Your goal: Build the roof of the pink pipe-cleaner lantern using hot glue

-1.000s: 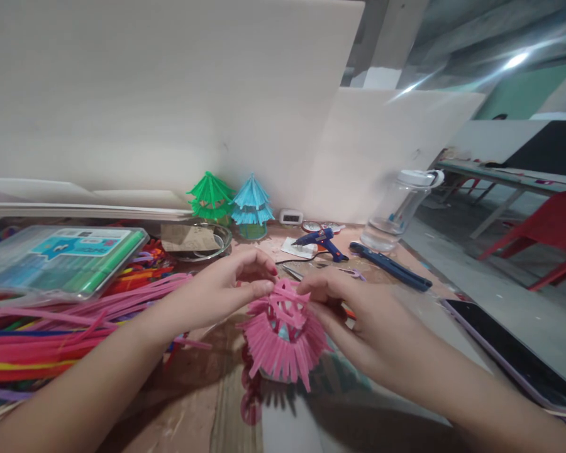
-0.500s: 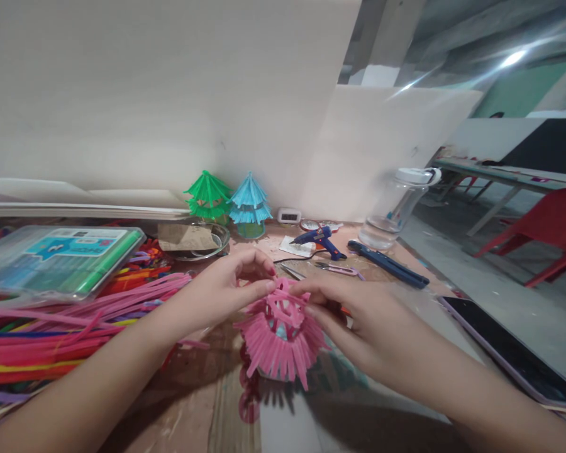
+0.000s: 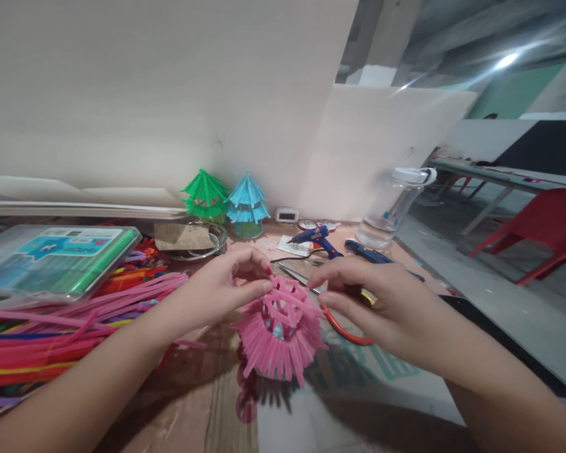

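Note:
A pink fringed pipe-cleaner piece (image 3: 283,336) stands on the table in the middle, with an openwork top and a wide skirt of strips. My left hand (image 3: 245,280) pinches the upper left edge of its top between thumb and fingers. My right hand (image 3: 358,299) is just right of the piece, thumb and forefinger apart, with nothing visible between the tips. Scissors with orange handles (image 3: 346,330) lie partly beneath my right hand.
Pink and multicoloured pipe cleaners (image 3: 42,352) and a clear marker case (image 3: 56,261) lie at left. Behind are green (image 3: 205,195) and blue (image 3: 248,200) roofed pieces, a glue gun (image 3: 316,238) and a water bottle (image 3: 387,211). A phone (image 3: 504,340) lies at right.
My right hand has moved off the pink piece to the right, and its fingers have parted. More of the orange scissor handle shows. My left hand keeps its hold.

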The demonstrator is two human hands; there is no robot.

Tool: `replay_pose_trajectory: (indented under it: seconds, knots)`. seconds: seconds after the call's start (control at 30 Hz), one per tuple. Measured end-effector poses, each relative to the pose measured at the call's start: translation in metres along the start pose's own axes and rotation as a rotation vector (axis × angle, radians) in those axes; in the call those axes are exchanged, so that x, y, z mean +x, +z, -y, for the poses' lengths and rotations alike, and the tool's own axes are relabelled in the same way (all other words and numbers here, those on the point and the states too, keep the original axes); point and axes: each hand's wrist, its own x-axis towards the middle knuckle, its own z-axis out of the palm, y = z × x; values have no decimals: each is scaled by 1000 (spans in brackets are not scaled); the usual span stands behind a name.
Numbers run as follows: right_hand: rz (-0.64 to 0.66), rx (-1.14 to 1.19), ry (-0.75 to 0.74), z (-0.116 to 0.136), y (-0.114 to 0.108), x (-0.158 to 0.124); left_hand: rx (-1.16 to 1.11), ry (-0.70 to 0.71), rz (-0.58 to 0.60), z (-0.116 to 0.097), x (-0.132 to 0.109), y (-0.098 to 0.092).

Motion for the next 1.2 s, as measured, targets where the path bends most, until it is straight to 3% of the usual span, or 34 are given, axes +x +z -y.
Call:
replay_pose_trajectory:
  seconds: [0.17, 0.5, 0.77, 0.93, 1.2]
  knots:
    - [64, -63, -98, -7, 2, 1, 0, 22, -1, 1, 1, 0]
    - [52, -10, -185, -5, 11, 4, 0, 23, 12, 2, 0, -2]
    - [44, -15, -205, -8, 15, 4, -7, 26, 6, 3, 1, -1]
    - [100, -17, -192, -8, 7, 4, 12, 25, 3, 4, 1, -2]
    - [64, -14, -177, -8, 2, 4, -29, -2, 16, 1, 2, -1]
